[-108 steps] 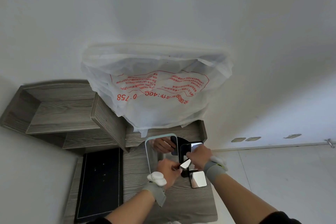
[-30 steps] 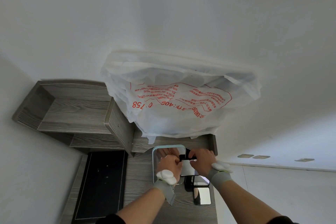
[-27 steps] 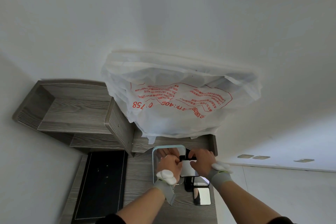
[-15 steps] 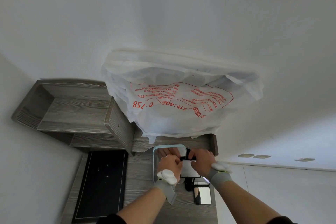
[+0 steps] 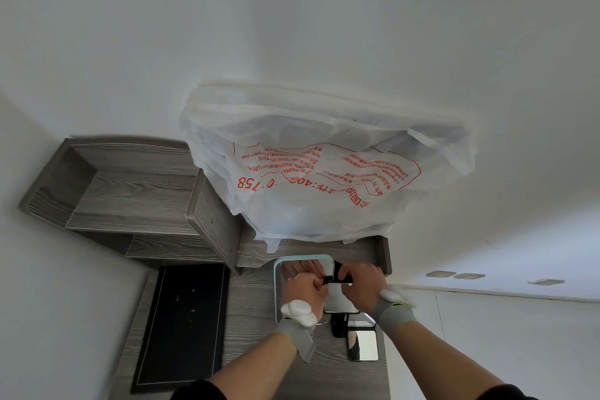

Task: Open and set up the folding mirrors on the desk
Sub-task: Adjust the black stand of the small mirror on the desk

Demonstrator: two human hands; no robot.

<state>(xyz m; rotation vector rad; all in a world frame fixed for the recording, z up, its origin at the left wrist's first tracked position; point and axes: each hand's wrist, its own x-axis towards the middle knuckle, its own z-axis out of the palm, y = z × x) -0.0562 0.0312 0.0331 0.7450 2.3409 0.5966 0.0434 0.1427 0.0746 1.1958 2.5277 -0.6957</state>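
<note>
Head view: left hand (image 5: 303, 291) and right hand (image 5: 362, 284), fingers pinched on black folding mirror (image 5: 337, 297), held over worktop (image 5: 253, 308), just right of standing blue-rimmed mirror (image 5: 276, 286); open compact mirror (image 5: 363, 344) nearer.

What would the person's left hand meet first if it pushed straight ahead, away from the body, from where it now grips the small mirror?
Probably the large light-blue-framed mirror standing right behind the left hand; its glass reflects fingers. Depth is unclear.

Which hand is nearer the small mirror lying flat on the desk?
Right. The right hand is up above the small mirror, gripping the black folding mirror; the left hand grips it too, further left.
</note>
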